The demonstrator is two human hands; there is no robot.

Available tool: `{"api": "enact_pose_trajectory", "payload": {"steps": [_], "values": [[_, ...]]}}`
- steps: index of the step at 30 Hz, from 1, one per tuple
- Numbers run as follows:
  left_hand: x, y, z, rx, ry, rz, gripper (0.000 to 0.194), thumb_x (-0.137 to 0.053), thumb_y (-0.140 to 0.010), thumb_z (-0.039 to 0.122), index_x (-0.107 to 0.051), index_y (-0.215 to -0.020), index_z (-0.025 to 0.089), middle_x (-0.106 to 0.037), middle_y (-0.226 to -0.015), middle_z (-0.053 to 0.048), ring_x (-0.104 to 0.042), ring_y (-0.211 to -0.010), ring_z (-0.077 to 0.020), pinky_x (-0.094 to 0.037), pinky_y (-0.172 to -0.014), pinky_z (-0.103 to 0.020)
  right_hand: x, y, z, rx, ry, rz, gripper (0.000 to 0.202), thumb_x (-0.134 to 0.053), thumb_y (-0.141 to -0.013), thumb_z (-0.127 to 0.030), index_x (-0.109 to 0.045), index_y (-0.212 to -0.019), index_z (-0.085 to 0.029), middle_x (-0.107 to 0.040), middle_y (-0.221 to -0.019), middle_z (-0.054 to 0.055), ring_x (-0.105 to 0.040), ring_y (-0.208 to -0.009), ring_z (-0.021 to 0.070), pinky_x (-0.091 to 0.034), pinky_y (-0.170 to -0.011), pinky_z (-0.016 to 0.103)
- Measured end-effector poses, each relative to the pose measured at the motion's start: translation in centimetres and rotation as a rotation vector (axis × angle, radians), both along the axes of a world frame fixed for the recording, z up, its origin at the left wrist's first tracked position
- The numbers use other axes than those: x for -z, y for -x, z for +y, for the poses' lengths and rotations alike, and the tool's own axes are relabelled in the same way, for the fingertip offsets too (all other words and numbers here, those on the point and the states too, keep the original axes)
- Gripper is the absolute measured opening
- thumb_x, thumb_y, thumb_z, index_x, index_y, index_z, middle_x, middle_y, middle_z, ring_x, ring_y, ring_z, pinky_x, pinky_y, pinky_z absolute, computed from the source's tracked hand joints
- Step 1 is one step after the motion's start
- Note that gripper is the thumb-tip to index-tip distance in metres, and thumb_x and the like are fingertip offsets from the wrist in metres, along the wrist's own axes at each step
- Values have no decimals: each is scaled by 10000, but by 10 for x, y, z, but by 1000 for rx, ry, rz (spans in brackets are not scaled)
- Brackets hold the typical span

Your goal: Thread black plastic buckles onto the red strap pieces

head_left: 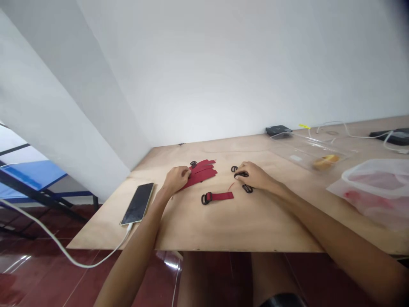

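Several cut pieces of red strap (202, 174) lie fanned out in a pile on the wooden table. My left hand (177, 179) has its fingers pinched at the pile's left edge, closed on a red strap. A black buckle (193, 163) shows behind the pile. To the right, my right hand (255, 175) is closed on a black plastic buckle (241, 174), partly hidden by the fingers. Two more loose buckles lie close to it, one behind (234, 169) and one in front (247, 188). Nearer me, a short red strap (223, 196) lies threaded through a black buckle (205, 198).
A phone (138, 204) with a white cable (76, 262) lies left of my left arm. On the right are a translucent plastic container (373, 192), a clear plastic tray (289, 155) with a yellow object (326, 162), and a black box (279, 131). A white wall borders the back.
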State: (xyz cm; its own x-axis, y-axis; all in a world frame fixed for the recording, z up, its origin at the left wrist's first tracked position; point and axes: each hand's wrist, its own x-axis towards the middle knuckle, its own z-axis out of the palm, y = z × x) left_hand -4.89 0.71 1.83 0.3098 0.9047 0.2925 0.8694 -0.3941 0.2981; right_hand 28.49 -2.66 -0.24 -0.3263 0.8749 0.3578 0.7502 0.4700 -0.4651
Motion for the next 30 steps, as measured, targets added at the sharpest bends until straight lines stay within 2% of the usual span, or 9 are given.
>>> {"api": "enact_pose_trajectory", "payload": {"steps": [5, 8, 11, 16, 20, 25, 30], "values": [[4, -5, -2, 171, 89, -14, 177, -624, -844, 355, -726, -867, 212, -713, -888, -65, -597, -744, -208, -381, -654, -285, 2, 4, -2, 12, -23, -43, 171, -599, -777, -190, -756, -846, -175, -684, -925, 111, -618, -913, 257, -458, -798, 317], [5, -8, -3, 203, 109, -30, 211, -650, -826, 387, -722, -906, 205, -706, -918, -59, -609, -788, -204, -428, -688, -288, 1, 4, -2, 27, 1, 7, 132, -613, -731, -163, -699, -830, -177, -682, -861, 71, -610, -819, 210, -441, -730, 284], [5, -7, -3, 236, 108, -37, 246, -666, -816, 416, -722, -935, 208, -705, -944, -56, -619, -840, -208, -461, -742, -302, -1, 6, -5, 46, 66, 106, 112, -601, -725, -156, -654, -818, -187, -664, -749, 14, -580, -674, 159, -407, -627, 252], [4, -6, -3, 238, 158, -38, 268, -736, -746, 428, -708, -886, 200, -700, -891, -47, -618, -793, -205, -464, -697, -299, 0, 11, -7, 82, 58, 245, 32, -643, -720, -209, -644, -739, -182, -687, -720, 27, -610, -660, 169, -435, -606, 254], [1, -10, -8, 267, 227, -110, 222, -684, -795, 404, -710, -846, 189, -692, -816, -38, -612, -730, -187, -455, -641, -280, 3, 17, -7, 82, 69, 430, 72, -646, -725, -238, -676, -743, -176, -729, -758, 59, -670, -685, 198, -500, -627, 276], [-8, -22, -21, 304, 249, -267, 286, -638, -850, 444, -746, -904, 186, -740, -966, -57, -659, -866, -211, -495, -781, -296, 2, 29, -13, 68, 225, 718, 151, -719, -692, -306, -666, -728, -169, -714, -698, 57, -687, -603, 199, -540, -550, 276], [-10, -32, -29, 381, 282, -276, 265, -646, -854, 431, -750, -890, 190, -751, -942, -49, -657, -883, -210, -499, -808, -297, -2, 39, -19, 27, 290, 869, 255, -803, -643, -364, -670, -723, -162, -718, -727, 68, -711, -634, 217, -580, -562, 293]]}}
